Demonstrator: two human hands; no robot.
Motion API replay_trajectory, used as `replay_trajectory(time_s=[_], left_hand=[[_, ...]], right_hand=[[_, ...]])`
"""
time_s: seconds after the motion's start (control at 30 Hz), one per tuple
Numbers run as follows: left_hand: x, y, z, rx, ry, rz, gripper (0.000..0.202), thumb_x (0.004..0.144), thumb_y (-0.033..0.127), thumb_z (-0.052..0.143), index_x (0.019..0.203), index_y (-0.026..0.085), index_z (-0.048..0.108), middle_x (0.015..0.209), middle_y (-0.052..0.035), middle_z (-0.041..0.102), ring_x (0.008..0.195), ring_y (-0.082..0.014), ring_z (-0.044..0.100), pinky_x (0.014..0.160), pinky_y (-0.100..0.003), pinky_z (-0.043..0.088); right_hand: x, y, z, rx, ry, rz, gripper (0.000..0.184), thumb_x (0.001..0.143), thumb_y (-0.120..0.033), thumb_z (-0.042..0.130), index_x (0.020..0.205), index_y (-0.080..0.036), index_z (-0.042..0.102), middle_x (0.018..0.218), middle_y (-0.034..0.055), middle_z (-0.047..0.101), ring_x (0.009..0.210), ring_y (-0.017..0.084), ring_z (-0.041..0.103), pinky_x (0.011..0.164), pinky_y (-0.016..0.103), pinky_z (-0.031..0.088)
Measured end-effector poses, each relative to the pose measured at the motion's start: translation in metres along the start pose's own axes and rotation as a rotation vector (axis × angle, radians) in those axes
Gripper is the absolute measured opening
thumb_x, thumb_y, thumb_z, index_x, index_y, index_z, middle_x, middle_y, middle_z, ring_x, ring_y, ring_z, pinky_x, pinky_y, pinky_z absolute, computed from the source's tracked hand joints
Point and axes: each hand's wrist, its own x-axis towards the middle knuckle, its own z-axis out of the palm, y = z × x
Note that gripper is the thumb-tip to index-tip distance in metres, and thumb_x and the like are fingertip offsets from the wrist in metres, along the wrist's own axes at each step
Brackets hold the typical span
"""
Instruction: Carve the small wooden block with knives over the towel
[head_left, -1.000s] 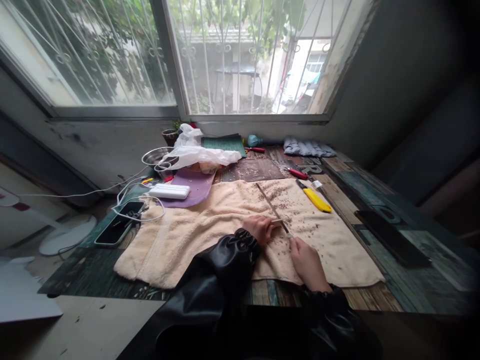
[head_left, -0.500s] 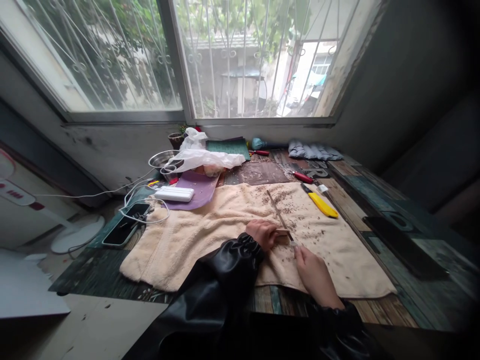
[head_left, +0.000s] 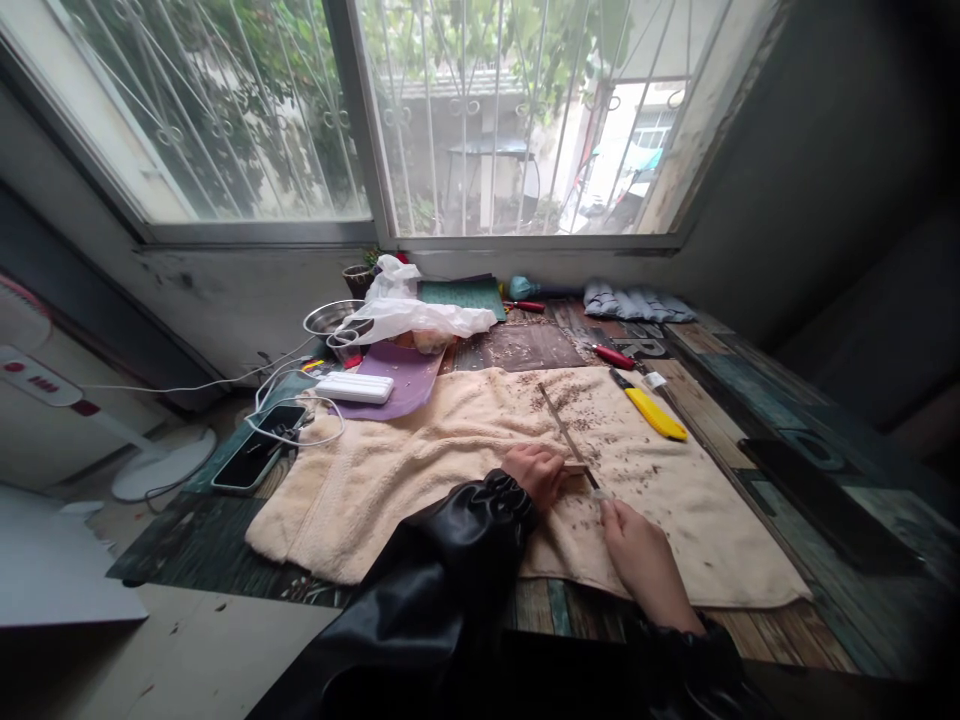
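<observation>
My left hand (head_left: 534, 474) is closed on a small wooden piece (head_left: 576, 469), pressing it down on the beige towel (head_left: 397, 470). The wood's right end sticks out past the fingers. In my right hand (head_left: 637, 548), closed, is the pale handle of a long thin file (head_left: 559, 419). The file slants away from me to the upper left and crosses the end of the wood, touching it. Brown shavings (head_left: 622, 465) are scattered over the towel around the file. A yellow utility knife (head_left: 654, 411) lies on the towel to the right.
Behind the towel are a red-handled tool (head_left: 613, 356), a brown board (head_left: 529, 347), a green mat (head_left: 465, 297) and a white plastic bag (head_left: 427, 318). On the left lie a white power bank (head_left: 354, 387), a cable and a phone (head_left: 259, 450). A dark flat bar (head_left: 825, 505) sits at right.
The whole view has shifted slightly, so things appear a little farther right. Both hands keep their grips, and the file still crosses the wooden piece with little visible movement.
</observation>
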Motion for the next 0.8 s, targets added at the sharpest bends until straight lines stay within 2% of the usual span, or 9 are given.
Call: replay_trajectory(time_s=[0.07, 0.17, 0.3, 0.4, 0.5, 0.67, 0.8], left_hand=[[0.0, 0.0, -0.001, -0.016, 0.002, 0.027, 0.021, 0.078, 0.029, 0.036, 0.066, 0.021, 0.052, 0.067, -0.0011, 0.059, 0.071, -0.015, 0.052, 0.065, -0.029, 0.037], [0.0, 0.0, 0.001, -0.018, 0.017, -0.017, 0.018, 0.077, 0.028, 0.038, 0.068, 0.022, 0.053, 0.069, -0.0014, 0.059, 0.072, -0.0156, 0.052, 0.066, -0.029, 0.038], [0.001, -0.004, 0.003, 0.007, 0.034, -0.083, 0.015, 0.074, 0.031, 0.042, 0.07, 0.022, 0.053, 0.072, -0.0009, 0.06, 0.07, -0.0167, 0.052, 0.063, -0.03, 0.038], [0.002, -0.006, 0.003, 0.004, 0.029, -0.079, 0.016, 0.075, 0.03, 0.042, 0.071, 0.021, 0.054, 0.073, -0.0004, 0.06, 0.07, -0.0155, 0.052, 0.065, -0.029, 0.038], [0.002, -0.005, 0.002, -0.02, 0.013, -0.039, 0.017, 0.075, 0.029, 0.04, 0.07, 0.02, 0.054, 0.072, -0.0008, 0.06, 0.071, -0.0143, 0.052, 0.065, -0.026, 0.039], [0.0, -0.002, 0.002, -0.023, 0.02, -0.075, 0.015, 0.074, 0.027, 0.042, 0.071, 0.021, 0.055, 0.072, -0.0012, 0.06, 0.07, -0.0149, 0.053, 0.064, -0.026, 0.038], [0.001, -0.004, 0.003, 0.001, 0.034, -0.126, 0.016, 0.073, 0.032, 0.043, 0.072, 0.022, 0.056, 0.071, -0.0009, 0.061, 0.069, -0.0159, 0.053, 0.064, -0.028, 0.037]], right_hand=[[0.007, -0.002, -0.001, 0.001, 0.011, -0.013, 0.033, 0.079, -0.033, 0.027, 0.066, -0.019, 0.054, 0.059, 0.0042, 0.057, 0.052, 0.012, 0.045, 0.048, 0.021, 0.024], [0.012, -0.005, -0.001, 0.014, 0.028, -0.03, 0.034, 0.079, -0.032, 0.026, 0.067, -0.019, 0.055, 0.06, 0.0045, 0.057, 0.052, 0.012, 0.045, 0.048, 0.021, 0.024], [0.001, -0.002, 0.001, 0.031, 0.021, -0.027, 0.033, 0.079, -0.032, 0.025, 0.067, -0.019, 0.054, 0.062, 0.0046, 0.057, 0.053, 0.012, 0.045, 0.048, 0.02, 0.025], [-0.006, 0.004, 0.0, 0.036, 0.002, -0.02, 0.034, 0.078, -0.033, 0.026, 0.064, -0.019, 0.053, 0.059, 0.0042, 0.057, 0.052, 0.012, 0.046, 0.048, 0.02, 0.025], [-0.002, 0.003, -0.002, 0.018, 0.002, -0.013, 0.035, 0.078, -0.035, 0.026, 0.062, -0.019, 0.052, 0.058, 0.004, 0.057, 0.053, 0.013, 0.046, 0.048, 0.02, 0.025], [0.015, -0.01, -0.004, 0.034, 0.013, -0.046, 0.035, 0.08, -0.033, 0.023, 0.064, -0.019, 0.05, 0.063, 0.0048, 0.058, 0.056, 0.013, 0.047, 0.05, 0.021, 0.026], [0.005, -0.006, -0.003, 0.031, -0.003, -0.035, 0.034, 0.079, -0.034, 0.023, 0.064, -0.019, 0.05, 0.061, 0.0045, 0.057, 0.056, 0.013, 0.047, 0.05, 0.021, 0.026]])
